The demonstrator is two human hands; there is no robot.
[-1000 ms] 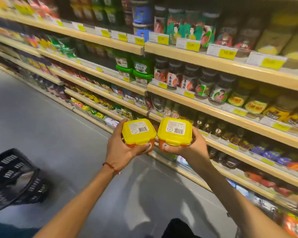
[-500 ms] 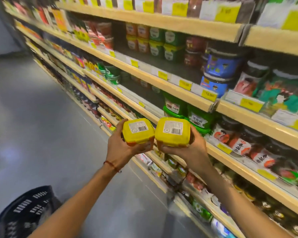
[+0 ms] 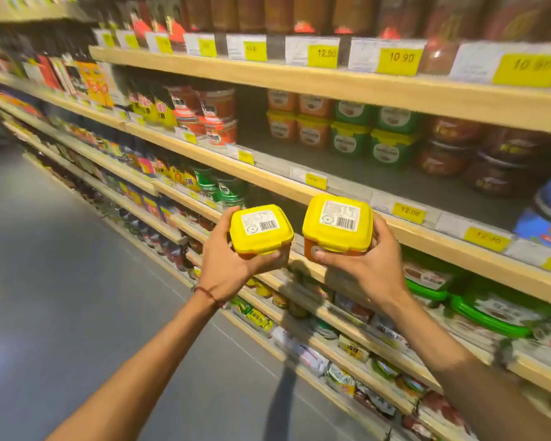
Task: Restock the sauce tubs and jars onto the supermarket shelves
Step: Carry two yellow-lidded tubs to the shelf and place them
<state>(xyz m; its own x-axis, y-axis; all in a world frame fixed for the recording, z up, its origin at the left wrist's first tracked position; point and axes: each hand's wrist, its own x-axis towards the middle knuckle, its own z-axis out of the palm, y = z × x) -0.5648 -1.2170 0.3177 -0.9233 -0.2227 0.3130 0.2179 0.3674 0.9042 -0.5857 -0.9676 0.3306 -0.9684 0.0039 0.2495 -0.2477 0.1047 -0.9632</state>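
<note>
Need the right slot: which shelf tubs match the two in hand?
The orange tubs left of the green tubs; the held tubs are orange-bodied too, with yellow lids.

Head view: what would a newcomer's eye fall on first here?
At the centre, the left hand grips the left tub and the right hand the right tub, both yellow-lidded. Above them, the shelf shows a bare stretch before stacked tubs at its back.

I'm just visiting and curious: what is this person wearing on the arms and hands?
No gloves and no sleeves in view; both forearms are bare. A thin red cord bracelet circles the wrist of the left hand. The right hand and wrist wear nothing visible.
</note>
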